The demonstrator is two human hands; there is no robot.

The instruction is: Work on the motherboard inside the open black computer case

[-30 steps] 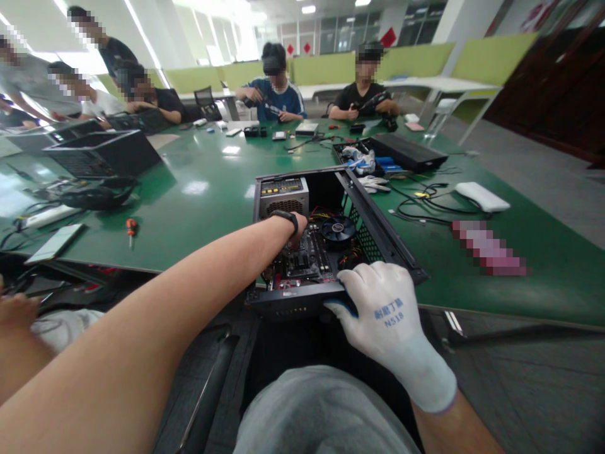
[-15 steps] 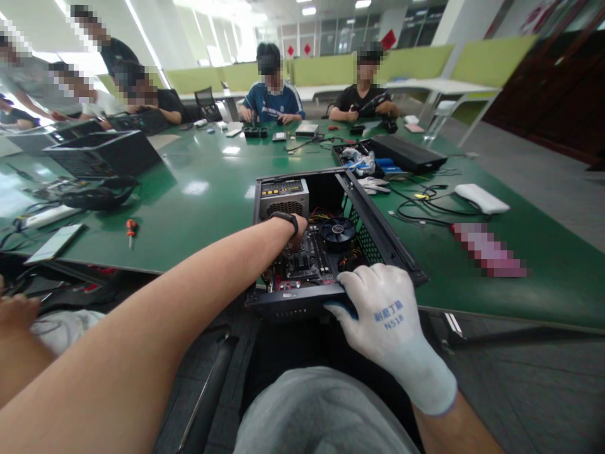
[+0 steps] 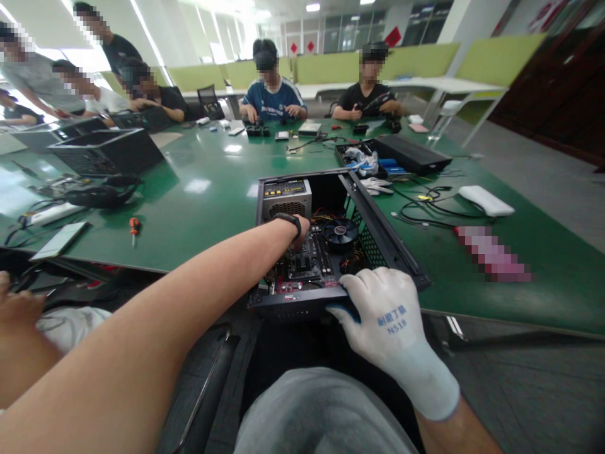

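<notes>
An open black computer case lies at the table's near edge, tilted slightly. My left hand, bare with a black wristband, reaches inside it, below the power supply and over the motherboard. Its fingers point down and are hidden, so what they touch cannot be made out. A round black fan sits to the right of that hand. My right hand, in a white glove, grips the case's near rim, fingers over the top and thumb on the outer side.
On the green table lie an orange screwdriver, a phone, a white power bank, cables and a red packet. Another case stands at left. Several people work around the table; a person's hand is at far left.
The whole view has shifted slightly. Both hands keep their places at the case. Across the table, the hands of the person in blue have moved a little.
</notes>
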